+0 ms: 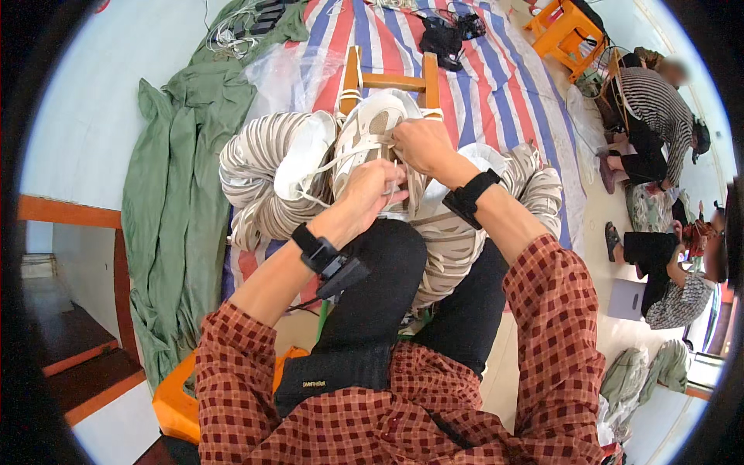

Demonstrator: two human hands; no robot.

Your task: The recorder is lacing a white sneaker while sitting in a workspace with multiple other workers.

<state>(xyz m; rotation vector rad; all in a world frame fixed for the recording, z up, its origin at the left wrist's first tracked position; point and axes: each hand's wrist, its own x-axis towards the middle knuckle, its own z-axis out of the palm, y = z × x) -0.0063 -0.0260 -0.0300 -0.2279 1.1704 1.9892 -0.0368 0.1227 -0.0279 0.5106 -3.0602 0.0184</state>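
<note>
In front of my knees lies a beige and white shoe upper [368, 124], propped against a wooden frame [391, 80]. A white shoelace [349, 157] crosses its front and trails to the left. My left hand [373, 188] is closed at the near end of the upper, a piece of lace between its fingers. Just above and to the right, my right hand [425, 146] pinches the lace beside the eyelets; its fingertips are partly hidden. Bundled striped shoe uppers [263, 159] curve round on the left. More nested uppers [453, 260] rest on the right, over my leg.
A striped tarp [496, 93] covers the floor ahead, with green cloth [174, 209] along its left side. Black gear [443, 40] lies at the far end. An orange stool [570, 37] stands far right. Two people sit at right, one in a striped top [657, 101].
</note>
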